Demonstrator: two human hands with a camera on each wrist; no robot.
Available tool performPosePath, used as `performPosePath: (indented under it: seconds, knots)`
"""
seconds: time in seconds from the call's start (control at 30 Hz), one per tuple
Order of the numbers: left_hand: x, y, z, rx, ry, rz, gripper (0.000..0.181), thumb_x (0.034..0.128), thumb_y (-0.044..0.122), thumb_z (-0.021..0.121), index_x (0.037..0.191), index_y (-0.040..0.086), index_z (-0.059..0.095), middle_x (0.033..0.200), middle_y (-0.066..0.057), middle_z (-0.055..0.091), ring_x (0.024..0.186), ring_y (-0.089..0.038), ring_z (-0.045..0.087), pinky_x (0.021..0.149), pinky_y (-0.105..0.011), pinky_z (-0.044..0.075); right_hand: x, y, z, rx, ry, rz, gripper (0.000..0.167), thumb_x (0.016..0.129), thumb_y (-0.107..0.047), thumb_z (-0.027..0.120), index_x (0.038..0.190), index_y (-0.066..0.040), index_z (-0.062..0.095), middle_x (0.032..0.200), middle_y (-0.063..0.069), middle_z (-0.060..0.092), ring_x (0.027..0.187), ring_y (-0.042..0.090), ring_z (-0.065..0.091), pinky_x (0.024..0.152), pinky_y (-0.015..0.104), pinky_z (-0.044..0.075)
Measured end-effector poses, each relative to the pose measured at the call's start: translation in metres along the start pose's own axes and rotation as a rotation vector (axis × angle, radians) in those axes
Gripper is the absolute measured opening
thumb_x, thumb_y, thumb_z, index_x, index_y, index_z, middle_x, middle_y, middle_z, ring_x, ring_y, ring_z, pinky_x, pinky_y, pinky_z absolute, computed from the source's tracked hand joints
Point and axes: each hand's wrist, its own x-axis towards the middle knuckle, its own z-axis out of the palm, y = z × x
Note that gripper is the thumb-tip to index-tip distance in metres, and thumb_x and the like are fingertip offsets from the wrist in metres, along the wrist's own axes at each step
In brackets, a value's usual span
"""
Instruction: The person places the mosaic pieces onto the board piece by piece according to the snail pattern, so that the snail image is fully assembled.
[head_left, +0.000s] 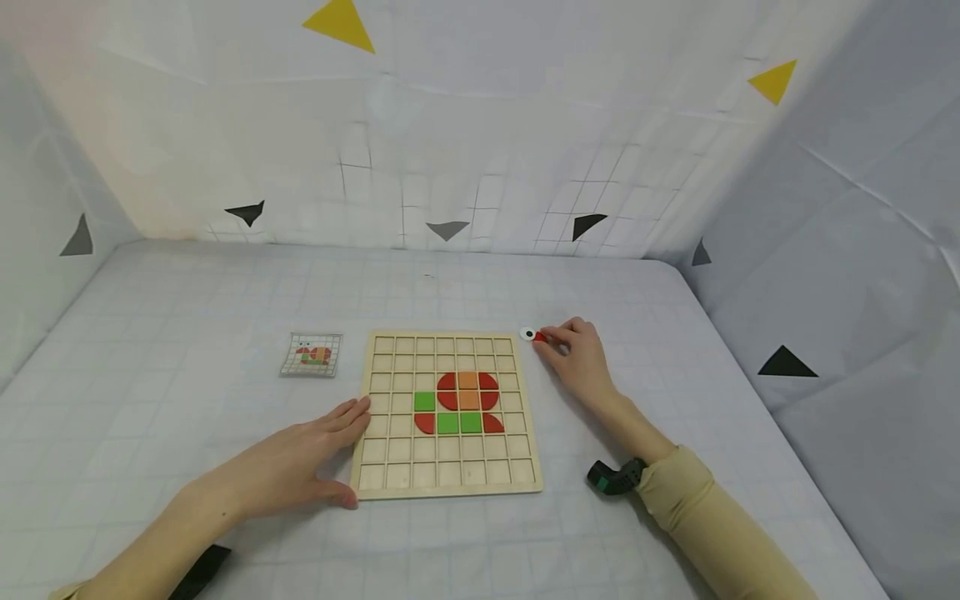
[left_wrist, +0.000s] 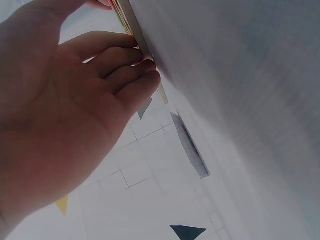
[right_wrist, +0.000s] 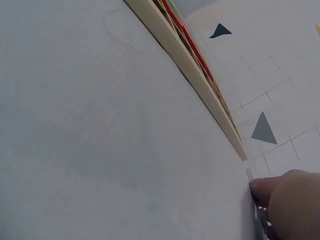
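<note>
A wooden grid board lies on the white cloth. Set in its cells are red quarter-round pieces, green squares and orange squares. My left hand rests against the board's left edge, fingers nearly straight; the left wrist view shows the fingertips at the board's side. Beyond the board's far right corner, my right hand pinches a small red piece between thumb and fingers. A white round eye piece lies right beside it. In the right wrist view the fingers mostly hide the piece.
A small picture card with a red, green and orange figure lies left of the board. Behind the table hangs a white cloth wall with yellow, grey and black triangles. A black band sits at the right wrist.
</note>
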Motion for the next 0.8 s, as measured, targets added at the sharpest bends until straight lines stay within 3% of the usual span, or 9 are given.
performPosePath:
  seconds: [0.8]
  knots:
    - [0.0,0.0004,-0.0006,-0.023,-0.01,-0.011,0.102,0.0774,0.057,0.075,0.153,0.001,0.036,0.165,-0.013,0.023,0.151,-0.035,0.023,0.114,-0.054,0.035,0.0033,-0.0018,0.0025,0.029,-0.016,0.044,0.021,0.091,-0.02,0.075,0.101,-0.001,0.076,0.088,0.008,0.05,0.086,0.024,0.04,0.077,0.034,0.03]
